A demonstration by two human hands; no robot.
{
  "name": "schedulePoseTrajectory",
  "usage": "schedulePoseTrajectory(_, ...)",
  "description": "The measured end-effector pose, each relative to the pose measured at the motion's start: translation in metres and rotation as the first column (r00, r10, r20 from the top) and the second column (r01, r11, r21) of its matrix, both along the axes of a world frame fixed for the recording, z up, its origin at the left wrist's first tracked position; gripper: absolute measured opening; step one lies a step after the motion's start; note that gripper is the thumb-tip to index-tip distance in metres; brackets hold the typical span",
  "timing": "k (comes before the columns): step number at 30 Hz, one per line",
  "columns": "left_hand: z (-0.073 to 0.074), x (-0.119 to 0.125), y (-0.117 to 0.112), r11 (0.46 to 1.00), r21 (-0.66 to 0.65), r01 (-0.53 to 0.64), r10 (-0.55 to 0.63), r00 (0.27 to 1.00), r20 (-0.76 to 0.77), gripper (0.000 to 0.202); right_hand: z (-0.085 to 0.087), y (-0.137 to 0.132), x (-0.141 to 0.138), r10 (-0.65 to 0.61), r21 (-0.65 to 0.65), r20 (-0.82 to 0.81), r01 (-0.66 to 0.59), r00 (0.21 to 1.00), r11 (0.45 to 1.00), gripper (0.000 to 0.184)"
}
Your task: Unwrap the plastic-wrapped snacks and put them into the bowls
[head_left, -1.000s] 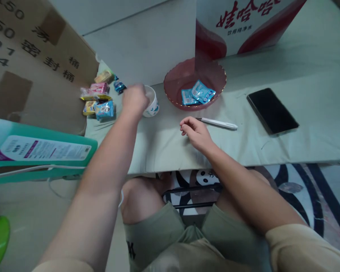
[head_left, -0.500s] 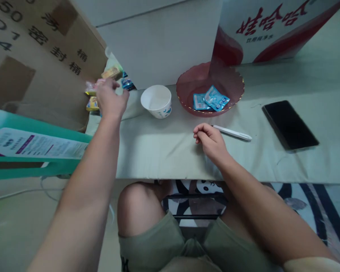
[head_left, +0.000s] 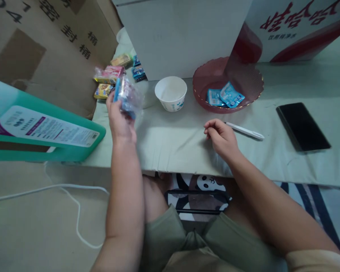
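Observation:
My left hand is closed on a blue snack packet, lifted just above the table's left end. Behind it lies a small pile of snack packets in pink and yellow wrappers. A white paper cup stands upright to the right of the held packet. Further right, a pink bowl holds two blue packets. My right hand rests on the pale cloth with its fingers curled in, holding nothing I can see. A white pen lies just beside it.
A black phone lies at the table's right. A teal box juts in at the left. A brown carton and a white carton stand behind. A white cable runs across the floor.
My left hand left the cup, reached to the pile of packets, and has now come back holding a blue packet. The right hand has stayed beside the pen.

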State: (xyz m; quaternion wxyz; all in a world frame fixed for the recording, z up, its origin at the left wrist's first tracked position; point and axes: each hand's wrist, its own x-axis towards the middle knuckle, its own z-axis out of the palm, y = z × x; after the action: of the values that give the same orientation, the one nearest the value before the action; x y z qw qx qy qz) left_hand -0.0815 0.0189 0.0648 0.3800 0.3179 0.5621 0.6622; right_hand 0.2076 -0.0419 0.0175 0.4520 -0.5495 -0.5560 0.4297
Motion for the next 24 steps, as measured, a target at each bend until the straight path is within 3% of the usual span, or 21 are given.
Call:
schedulePoseTrajectory(2, 0.004, 0.021, -0.032, 0.989, -0.066, 0.135, -0.116, 0.964, 0.241, 0.047, 0.005, -0.004, 0.009, -0.047, 0.091, 0.104, 0.037, 0.994, 0.995, 0.014)
schedulePoseTrajectory(5, 0.001, 0.045, -0.064, 0.901, -0.118, 0.417, -0.364, 0.876, 0.317, 0.048, 0.006, -0.009, 0.034, -0.166, 0.243, 0.317, 0.089, 0.934, 0.966, 0.014)
schedulePoseTrajectory(8, -0.010, 0.063, -0.074, 0.754, -0.127, 0.645, -0.586, 0.747, 0.314, 0.067, -0.003, -0.010, 0.067, -0.280, 0.327, 0.527, 0.113, 0.802, 0.938, 0.019)
schedulePoseTrajectory(11, -0.024, 0.081, -0.071, 0.644, -0.153, 0.750, -0.681, 0.653, 0.330, 0.060, -0.017, -0.008, 0.094, -0.332, 0.319, 0.675, 0.144, 0.659, 0.937, 0.031)
schedulePoseTrajectory(13, -0.031, 0.093, -0.067, 0.650, -0.155, 0.744, -0.675, 0.659, 0.332, 0.056, -0.023, -0.007, 0.104, -0.318, 0.281, 0.726, 0.159, 0.609, 0.946, 0.030)
schedulePoseTrajectory(17, -0.039, 0.107, -0.054, 0.742, -0.135, 0.657, -0.606, 0.742, 0.286, 0.053, -0.018, -0.014, 0.104, -0.231, 0.197, 0.761, 0.123, 0.607, 0.973, 0.018)
schedulePoseTrajectory(22, -0.046, 0.106, -0.044, 0.817, -0.173, 0.549, -0.510, 0.830, 0.225, 0.058, 0.007, -0.031, 0.078, -0.049, 0.103, 0.548, -0.010, 0.835, 0.995, 0.021)
schedulePoseTrajectory(24, -0.048, 0.106, -0.044, 0.818, -0.195, 0.542, -0.518, 0.840, 0.162, 0.056, 0.014, -0.031, 0.063, -0.014, 0.136, 0.485, -0.059, 0.875, 0.989, 0.022)
